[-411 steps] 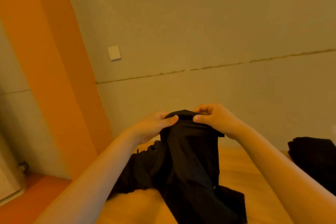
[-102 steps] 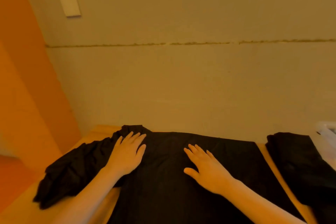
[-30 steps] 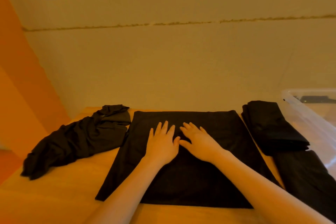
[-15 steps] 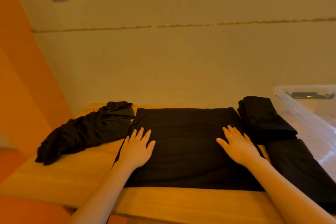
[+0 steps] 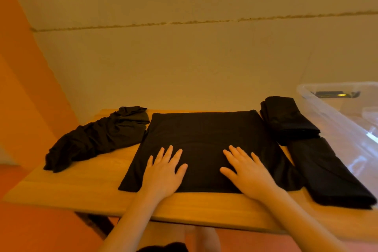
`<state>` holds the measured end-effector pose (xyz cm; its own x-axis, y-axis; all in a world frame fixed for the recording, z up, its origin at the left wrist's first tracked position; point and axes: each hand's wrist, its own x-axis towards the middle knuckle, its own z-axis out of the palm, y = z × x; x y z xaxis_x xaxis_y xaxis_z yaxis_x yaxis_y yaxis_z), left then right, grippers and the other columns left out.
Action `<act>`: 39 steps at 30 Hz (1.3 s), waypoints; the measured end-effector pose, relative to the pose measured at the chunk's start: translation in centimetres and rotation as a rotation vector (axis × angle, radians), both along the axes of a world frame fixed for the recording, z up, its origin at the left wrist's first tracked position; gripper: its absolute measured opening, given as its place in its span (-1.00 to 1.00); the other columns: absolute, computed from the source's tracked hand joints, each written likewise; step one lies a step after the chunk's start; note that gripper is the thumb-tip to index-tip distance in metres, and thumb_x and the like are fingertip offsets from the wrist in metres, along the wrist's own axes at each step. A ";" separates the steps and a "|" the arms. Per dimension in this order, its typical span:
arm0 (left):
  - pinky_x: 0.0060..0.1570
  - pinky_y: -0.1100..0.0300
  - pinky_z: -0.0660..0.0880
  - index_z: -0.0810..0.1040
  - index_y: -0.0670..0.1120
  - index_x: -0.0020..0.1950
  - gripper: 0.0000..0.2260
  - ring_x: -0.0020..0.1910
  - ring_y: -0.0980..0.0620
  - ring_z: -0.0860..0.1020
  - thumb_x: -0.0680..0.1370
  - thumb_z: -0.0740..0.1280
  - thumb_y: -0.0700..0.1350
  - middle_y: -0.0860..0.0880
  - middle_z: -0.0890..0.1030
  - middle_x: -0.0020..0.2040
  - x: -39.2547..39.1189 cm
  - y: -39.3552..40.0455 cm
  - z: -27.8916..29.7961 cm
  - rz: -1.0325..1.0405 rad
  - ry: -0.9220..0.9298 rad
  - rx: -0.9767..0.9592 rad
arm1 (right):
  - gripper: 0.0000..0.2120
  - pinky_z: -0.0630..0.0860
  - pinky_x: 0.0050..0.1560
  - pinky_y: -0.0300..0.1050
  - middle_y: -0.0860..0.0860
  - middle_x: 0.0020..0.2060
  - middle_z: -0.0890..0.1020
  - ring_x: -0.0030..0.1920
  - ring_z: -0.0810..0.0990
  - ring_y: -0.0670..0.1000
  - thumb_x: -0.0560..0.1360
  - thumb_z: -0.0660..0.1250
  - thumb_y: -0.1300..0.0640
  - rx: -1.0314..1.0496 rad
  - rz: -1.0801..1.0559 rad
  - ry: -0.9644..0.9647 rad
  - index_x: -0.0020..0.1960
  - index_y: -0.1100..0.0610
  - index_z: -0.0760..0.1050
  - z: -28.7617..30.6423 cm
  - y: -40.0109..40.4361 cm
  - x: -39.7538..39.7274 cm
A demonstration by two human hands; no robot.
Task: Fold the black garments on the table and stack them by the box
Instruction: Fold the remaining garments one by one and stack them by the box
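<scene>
- Clear plastic box [image 5: 335, 120] at 3 o'clock on the table [image 5: 86, 188], w/ a small dark item [image 5: 335, 94] at its far end; can't tell what it is.
- Spread black garment [image 5: 204, 141] lies flat at table centre, a smooth rectangle, near edge just short of the table's front edge.
- Folded black garment [image 5: 288, 120] at 2 o'clock, against the box wall; a longer folded piece [image 5: 327, 174] at 4 o'clock, beside the box too.
- Crumpled black garment [image 5: 98, 137] at 10 o'clock, unfolded, touching the spread one's left edge.
- Left hand [image 5: 163, 172] & right hand [image 5: 247, 172] both flat, fingers straight & spread, palms down on the near half of the spread garment; gripping nothing.
- Vs 0.5 s ago: hands were at the cloth's L & R edges, now closer in & nearer the front edge.
</scene>
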<state>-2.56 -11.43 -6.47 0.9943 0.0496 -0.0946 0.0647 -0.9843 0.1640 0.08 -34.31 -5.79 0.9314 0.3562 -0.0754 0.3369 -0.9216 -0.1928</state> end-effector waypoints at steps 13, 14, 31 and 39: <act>0.47 -0.10 -0.16 -0.06 0.05 0.55 -0.49 0.53 -0.06 -0.16 0.63 -0.07 0.16 -0.06 -0.07 0.56 -4.2 2.4 0.6 0.227 -0.013 0.086 | -0.38 -0.12 0.48 -0.01 0.04 0.52 -0.03 0.51 -0.11 0.03 0.58 -0.07 -0.19 -0.082 -0.215 -0.166 0.52 0.09 -0.08 -0.4 -4.9 -3.6; 0.47 -0.09 -0.15 -0.04 0.01 0.55 -0.50 0.53 -0.06 -0.15 0.64 -0.04 0.12 -0.06 -0.06 0.56 -4.4 1.7 0.9 0.180 -0.056 0.104 | -0.39 -0.14 0.47 -0.03 0.02 0.52 -0.04 0.51 -0.13 0.01 0.59 -0.05 -0.17 -0.066 -0.153 -0.172 0.52 0.09 -0.09 -0.1 -4.3 -3.7; 0.46 -0.05 -0.13 -0.06 0.16 0.53 -0.49 0.53 -0.01 -0.12 0.60 -0.09 0.23 0.03 -0.07 0.56 -6.8 1.4 -0.8 0.176 -0.030 0.047 | -0.28 -0.09 0.48 0.04 0.11 0.52 -0.06 0.51 -0.11 0.11 0.52 -0.13 -0.32 -0.071 -0.295 -0.076 0.53 0.08 -0.12 -1.1 -5.5 -6.6; 0.45 -0.01 0.10 0.25 -0.04 0.49 -0.54 0.50 -0.03 0.13 0.61 0.16 0.06 -0.06 0.21 0.51 -9.4 3.9 -0.8 0.249 -0.301 -0.272 | -0.45 0.27 0.36 -0.05 0.05 0.45 0.25 0.44 0.23 0.04 0.54 0.22 -0.07 0.288 -0.338 -0.188 0.46 0.12 0.22 -1.0 -8.0 -10.2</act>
<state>-11.98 -7.49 -7.25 0.9404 0.3033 0.1536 0.2034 -0.8638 0.4609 -10.13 -42.31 -6.76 0.9867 0.0128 0.1622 0.0808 -0.9037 -0.4205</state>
